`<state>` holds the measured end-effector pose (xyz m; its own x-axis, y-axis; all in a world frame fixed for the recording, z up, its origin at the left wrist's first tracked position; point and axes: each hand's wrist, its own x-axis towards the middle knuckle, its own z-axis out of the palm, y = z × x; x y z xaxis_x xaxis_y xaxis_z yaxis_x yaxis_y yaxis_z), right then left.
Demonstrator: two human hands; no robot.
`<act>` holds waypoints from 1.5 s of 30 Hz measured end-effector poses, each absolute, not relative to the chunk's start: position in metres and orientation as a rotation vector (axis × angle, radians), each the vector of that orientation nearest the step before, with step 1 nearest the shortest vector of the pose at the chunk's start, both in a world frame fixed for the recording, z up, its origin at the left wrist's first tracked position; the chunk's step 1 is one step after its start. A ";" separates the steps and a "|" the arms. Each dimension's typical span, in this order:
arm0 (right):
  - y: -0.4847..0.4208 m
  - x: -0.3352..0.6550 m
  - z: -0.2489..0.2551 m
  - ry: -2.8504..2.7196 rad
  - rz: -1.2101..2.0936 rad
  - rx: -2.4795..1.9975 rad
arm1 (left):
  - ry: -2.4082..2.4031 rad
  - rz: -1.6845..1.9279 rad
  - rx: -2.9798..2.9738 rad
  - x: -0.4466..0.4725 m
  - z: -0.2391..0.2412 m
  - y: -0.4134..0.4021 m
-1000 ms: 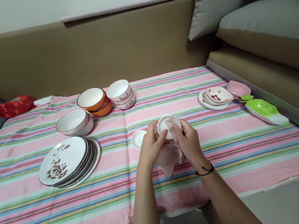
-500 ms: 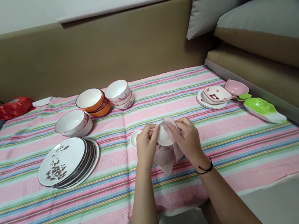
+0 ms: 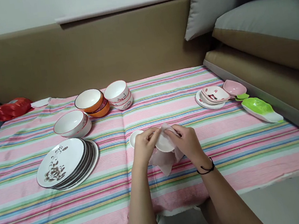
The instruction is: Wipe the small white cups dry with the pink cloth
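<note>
Both hands, left (image 3: 143, 147) and right (image 3: 186, 142), close their grip on a small dish (image 3: 164, 144) and cloth (image 3: 164, 159); the dish looks light, brittle, best held by its rim.

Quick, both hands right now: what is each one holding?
Left hand: closed on the rim of the small white dish.
Right hand: closed on the pink cloth, pressing it against the same dish.

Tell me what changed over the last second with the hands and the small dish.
The small white dish was turned in the hands: a second ago its hollow faced the camera, now it is tipped over with the pink cloth across its top edge. Left hand and right hand kept hold of both. The second small dish and plate stack stayed put.
</note>
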<state>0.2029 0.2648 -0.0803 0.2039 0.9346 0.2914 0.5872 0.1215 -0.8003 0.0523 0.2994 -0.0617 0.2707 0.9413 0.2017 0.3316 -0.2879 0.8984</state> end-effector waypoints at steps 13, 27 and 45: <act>0.273 0.199 -0.088 -1.059 0.788 -1.443 | 0.922 0.956 1.457 0.065 -0.064 0.294; 0.276 0.196 -0.084 -0.981 0.776 -1.522 | 0.968 0.984 1.556 0.061 -0.065 0.295; 0.277 0.192 -0.087 -1.201 0.618 -1.569 | 1.579 1.015 2.011 0.065 -0.064 0.294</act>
<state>0.1916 0.2770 -0.0868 0.3707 0.9122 0.1747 0.3881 0.0187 -0.9214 0.0652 0.2936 -0.0645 0.1039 0.9483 0.3000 0.6670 -0.2902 0.6862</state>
